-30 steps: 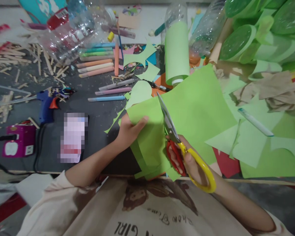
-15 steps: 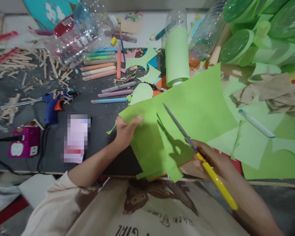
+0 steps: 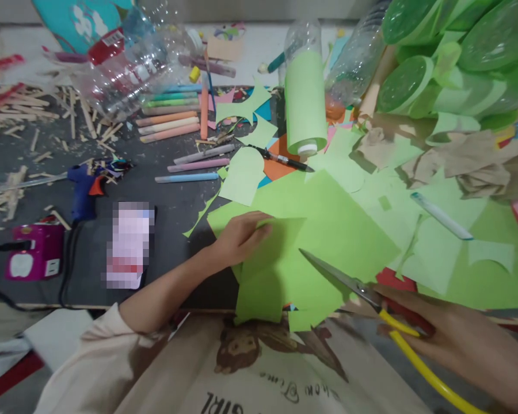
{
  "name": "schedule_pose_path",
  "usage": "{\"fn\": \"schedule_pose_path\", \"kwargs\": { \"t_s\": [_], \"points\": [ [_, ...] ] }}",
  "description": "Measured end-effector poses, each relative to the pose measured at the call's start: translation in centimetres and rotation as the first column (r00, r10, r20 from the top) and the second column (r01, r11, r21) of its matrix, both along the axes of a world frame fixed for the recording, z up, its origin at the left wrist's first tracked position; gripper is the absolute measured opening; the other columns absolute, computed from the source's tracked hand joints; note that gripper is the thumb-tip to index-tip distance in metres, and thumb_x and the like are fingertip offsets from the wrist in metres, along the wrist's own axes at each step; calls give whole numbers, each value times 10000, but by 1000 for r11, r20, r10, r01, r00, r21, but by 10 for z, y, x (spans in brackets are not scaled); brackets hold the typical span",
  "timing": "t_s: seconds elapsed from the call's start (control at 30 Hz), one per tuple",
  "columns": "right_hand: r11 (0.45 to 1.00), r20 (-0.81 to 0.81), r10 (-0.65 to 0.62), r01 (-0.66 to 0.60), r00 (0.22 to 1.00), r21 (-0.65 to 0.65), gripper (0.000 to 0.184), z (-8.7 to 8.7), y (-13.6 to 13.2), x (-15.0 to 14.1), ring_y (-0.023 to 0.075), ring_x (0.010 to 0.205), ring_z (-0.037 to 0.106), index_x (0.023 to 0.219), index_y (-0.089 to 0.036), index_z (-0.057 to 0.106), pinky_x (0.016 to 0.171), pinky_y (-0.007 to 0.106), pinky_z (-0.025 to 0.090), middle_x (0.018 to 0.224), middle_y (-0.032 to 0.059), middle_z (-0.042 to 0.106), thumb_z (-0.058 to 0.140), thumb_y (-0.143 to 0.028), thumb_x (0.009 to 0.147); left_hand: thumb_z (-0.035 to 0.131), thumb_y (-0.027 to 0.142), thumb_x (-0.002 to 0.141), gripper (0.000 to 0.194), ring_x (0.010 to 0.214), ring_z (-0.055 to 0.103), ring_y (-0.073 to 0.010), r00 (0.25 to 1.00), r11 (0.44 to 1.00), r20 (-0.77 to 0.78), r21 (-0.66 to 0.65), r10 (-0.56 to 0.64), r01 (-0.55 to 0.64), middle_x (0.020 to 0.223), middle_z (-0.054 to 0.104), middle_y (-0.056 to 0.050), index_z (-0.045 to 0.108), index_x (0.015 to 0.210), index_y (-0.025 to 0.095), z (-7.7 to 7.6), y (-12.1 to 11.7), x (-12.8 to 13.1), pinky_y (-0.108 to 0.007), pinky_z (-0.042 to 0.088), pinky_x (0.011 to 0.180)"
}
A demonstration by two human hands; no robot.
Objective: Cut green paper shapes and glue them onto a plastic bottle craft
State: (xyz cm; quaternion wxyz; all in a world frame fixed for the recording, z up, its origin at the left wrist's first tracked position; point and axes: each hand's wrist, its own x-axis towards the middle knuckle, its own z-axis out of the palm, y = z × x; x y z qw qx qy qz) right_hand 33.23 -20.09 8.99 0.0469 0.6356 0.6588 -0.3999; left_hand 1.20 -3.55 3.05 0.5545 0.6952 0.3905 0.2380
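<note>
Centrally in the head view, by the table's (image 3: pixel 172 204) front edge, the left hand (image 3: pixel 237 238) pinches a green paper piece (image 3: pixel 263 282), thumb against fingers; farther right, the right hand (image 3: pixel 451 325) curls round scissors (image 3: pixel 361 288), long axis slanting toward that piece.

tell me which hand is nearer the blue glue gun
Left. The left hand, holding green paper, is to the right of the blue glue gun and slightly lower in view; the right hand, holding scissors, is much farther right.
</note>
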Motion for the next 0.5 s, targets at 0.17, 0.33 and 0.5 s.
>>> {"fn": "schedule_pose_path", "kwargs": {
  "t_s": [0.17,0.33,0.5],
  "points": [
    [991,71,23,-32,997,132,366,1,26,-12,238,551,711,1171,-307,692,417,290,525,837,64,783,558,-463,867,448,398,876,326,906,666,-268,983,985,-132,101,-128,141,948,742,-111,715,937,222,0,-1,1,-377,482,838],
    [839,303,106,-248,947,483,405,-16,67,-19,292,808,715,1233,-186,636,627,363,561,989,163,733,415,-364,944,456,509,884,471,509,417,-154,992,991,-27,50,125,-124,503,413,7,401,507,231,-3,-1,1,-307,370,583],
    [785,353,132,-315,926,533,367,-27,95,-2,275,861,668,1235,-184,637,675,355,534,996,144,700,483,-210,903,535,588,800,528,505,255,-118,929,922,-23,-120,368,-368,508,233,47,263,512,239,-4,5,1,-296,255,523]
  ]
}}
